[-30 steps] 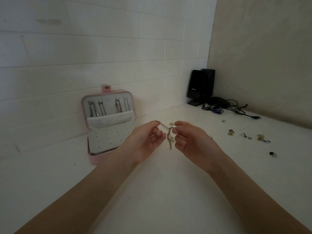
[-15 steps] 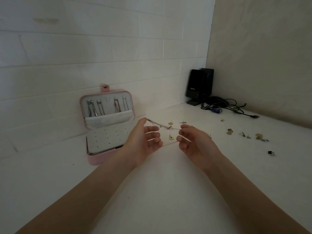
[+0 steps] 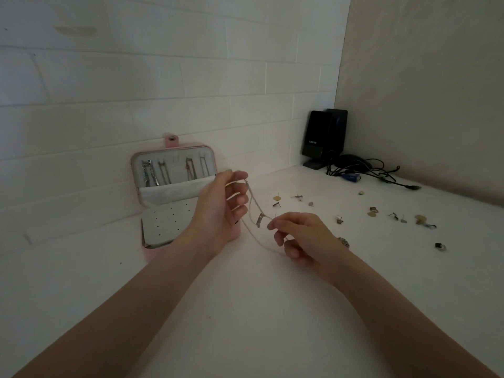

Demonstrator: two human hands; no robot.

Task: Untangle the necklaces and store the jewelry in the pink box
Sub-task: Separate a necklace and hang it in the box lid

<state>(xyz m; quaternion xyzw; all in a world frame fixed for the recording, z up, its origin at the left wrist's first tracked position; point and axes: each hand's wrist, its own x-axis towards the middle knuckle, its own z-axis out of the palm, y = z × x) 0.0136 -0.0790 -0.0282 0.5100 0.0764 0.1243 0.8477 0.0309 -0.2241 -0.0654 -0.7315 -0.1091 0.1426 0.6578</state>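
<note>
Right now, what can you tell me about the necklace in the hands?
The necklace is a thin, pale chain that looks like metal, with a small silvery bar pendant hanging near its middle. It is stretched in the air above the white table, in front of the open pink box. The left hand pinches its upper end, and the right hand pinches the lower part. A loop sags between them.

a pale thin necklace (image 3: 252, 205) with a small silver bar pendant hangs in a loop between both hands. at its 9 o'clock the pink box (image 3: 174, 197) stands open, four chains hung in its upright lid. small earrings (image 3: 276, 199) lie scattered at 3 o'clock.
</note>
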